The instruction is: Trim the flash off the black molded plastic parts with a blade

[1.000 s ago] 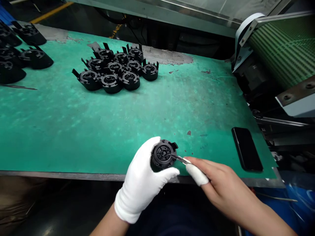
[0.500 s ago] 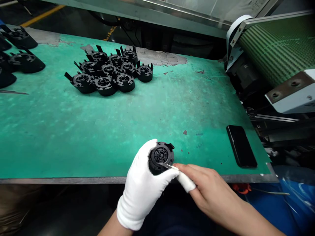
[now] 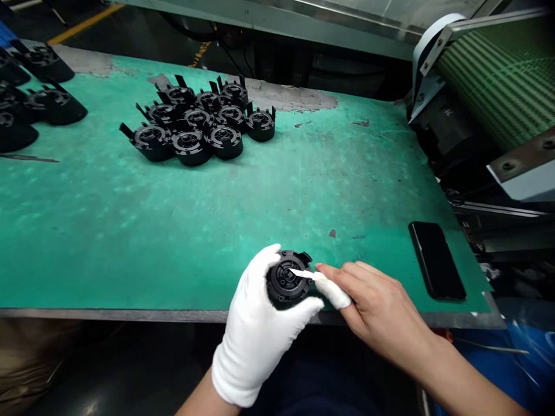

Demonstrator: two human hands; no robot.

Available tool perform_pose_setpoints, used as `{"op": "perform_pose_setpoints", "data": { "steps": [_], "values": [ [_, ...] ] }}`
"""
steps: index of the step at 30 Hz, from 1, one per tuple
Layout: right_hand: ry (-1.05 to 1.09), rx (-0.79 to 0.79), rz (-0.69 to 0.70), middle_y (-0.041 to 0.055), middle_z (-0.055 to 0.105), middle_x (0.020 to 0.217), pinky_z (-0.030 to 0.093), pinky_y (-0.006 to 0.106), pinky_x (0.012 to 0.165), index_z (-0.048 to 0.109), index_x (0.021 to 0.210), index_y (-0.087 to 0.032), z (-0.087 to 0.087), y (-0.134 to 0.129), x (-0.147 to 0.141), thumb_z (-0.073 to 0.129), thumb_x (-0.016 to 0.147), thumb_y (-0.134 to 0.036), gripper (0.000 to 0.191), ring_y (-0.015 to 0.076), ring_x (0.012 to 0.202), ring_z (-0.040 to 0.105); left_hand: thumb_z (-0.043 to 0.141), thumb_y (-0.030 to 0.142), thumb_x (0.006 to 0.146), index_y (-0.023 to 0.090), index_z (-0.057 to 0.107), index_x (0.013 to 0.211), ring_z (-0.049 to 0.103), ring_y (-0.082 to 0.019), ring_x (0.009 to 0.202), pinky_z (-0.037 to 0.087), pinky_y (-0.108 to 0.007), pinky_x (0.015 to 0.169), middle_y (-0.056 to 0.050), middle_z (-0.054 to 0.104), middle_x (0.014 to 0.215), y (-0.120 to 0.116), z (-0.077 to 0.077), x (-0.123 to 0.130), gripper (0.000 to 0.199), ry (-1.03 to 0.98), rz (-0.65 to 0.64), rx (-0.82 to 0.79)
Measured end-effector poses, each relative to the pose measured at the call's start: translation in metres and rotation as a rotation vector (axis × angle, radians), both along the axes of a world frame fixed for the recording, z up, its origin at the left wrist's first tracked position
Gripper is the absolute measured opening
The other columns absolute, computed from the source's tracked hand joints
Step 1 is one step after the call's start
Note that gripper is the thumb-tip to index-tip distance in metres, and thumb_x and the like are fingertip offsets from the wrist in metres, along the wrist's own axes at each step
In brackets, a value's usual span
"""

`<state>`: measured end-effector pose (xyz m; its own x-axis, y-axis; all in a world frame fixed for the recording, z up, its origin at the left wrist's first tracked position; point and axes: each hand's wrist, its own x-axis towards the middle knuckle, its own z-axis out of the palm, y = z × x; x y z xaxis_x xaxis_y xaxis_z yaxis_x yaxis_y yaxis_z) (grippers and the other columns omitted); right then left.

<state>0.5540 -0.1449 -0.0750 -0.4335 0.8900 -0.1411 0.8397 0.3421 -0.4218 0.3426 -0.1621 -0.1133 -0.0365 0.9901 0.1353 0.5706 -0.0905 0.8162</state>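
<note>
Gloved left hand (image 3: 255,329) gripped a black part (image 3: 287,278) over the counter (image 3: 173,231) edge. Right hand (image 3: 381,312) pinched a blade (image 3: 301,273), tip on the part's face.

- The left hand (image 3: 255,335) wears a plain white knit glove with a cuff ending at the wrist
- The right hand (image 3: 381,315) is bare, apart from a white cot over one finger
- Both forearms are bare, no sleeves
</note>
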Motion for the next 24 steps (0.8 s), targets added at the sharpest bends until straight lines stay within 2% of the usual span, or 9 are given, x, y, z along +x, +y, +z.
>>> {"op": "perform_pose_setpoints", "data": {
  "steps": [8,14,17,21,24],
  "values": [
    [-0.004,-0.048,0.002,0.0041,0.065,0.091,0.046,0.037,0.073,0.061,0.136,-0.025,0.003,0.002,0.001,0.043,0.1,-0.019,0.04,0.0237,0.084,0.06,0.082,0.044,0.075,0.029,0.047,0.134,0.061,-0.024,0.124,0.051,-0.042,0.112,-0.007,0.058,0.138,0.001,0.002,0.001,0.07,0.032,0.005,0.03],
    [-0.097,0.044,-0.064,0.003,0.065,0.091,0.044,0.035,0.069,0.059,0.139,-0.027,-0.002,0.009,-0.007,0.047,0.099,-0.018,0.043,0.0227,0.081,0.061,0.082,0.04,0.076,0.022,0.048,0.136,0.061,-0.026,0.124,0.051,-0.045,0.112,-0.01,0.06,0.136,0.0,-0.002,0.007,0.071,0.073,0.058,0.038],
    [-0.063,0.032,-0.078,0.0026,0.065,0.089,0.046,0.034,0.071,0.061,0.137,-0.027,-0.005,0.014,-0.008,0.047,0.1,-0.021,0.039,0.0214,0.081,0.062,0.081,0.04,0.076,0.022,0.049,0.135,0.062,-0.026,0.124,0.052,-0.046,0.11,-0.01,0.062,0.134,0.0,-0.005,0.01,0.07,0.054,0.072,0.038],
    [0.047,-0.012,-0.05,0.0026,0.064,0.089,0.046,0.034,0.072,0.06,0.137,-0.027,0.0,0.009,0.004,0.045,0.102,-0.024,0.038,0.0205,0.081,0.061,0.084,0.044,0.073,0.018,0.048,0.135,0.063,-0.027,0.123,0.054,-0.046,0.107,-0.013,0.061,0.134,0.001,-0.008,0.011,0.077,0.063,0.073,0.105],
    [0.068,-0.086,0.031,0.0026,0.064,0.09,0.046,0.034,0.071,0.058,0.137,-0.028,0.005,-0.004,0.015,0.043,0.102,-0.022,0.039,0.0203,0.081,0.061,0.085,0.05,0.071,0.017,0.046,0.136,0.062,-0.027,0.123,0.054,-0.046,0.107,-0.015,0.059,0.136,0.0,-0.009,0.011,0.083,0.079,0.092,0.122]
  ]
}}
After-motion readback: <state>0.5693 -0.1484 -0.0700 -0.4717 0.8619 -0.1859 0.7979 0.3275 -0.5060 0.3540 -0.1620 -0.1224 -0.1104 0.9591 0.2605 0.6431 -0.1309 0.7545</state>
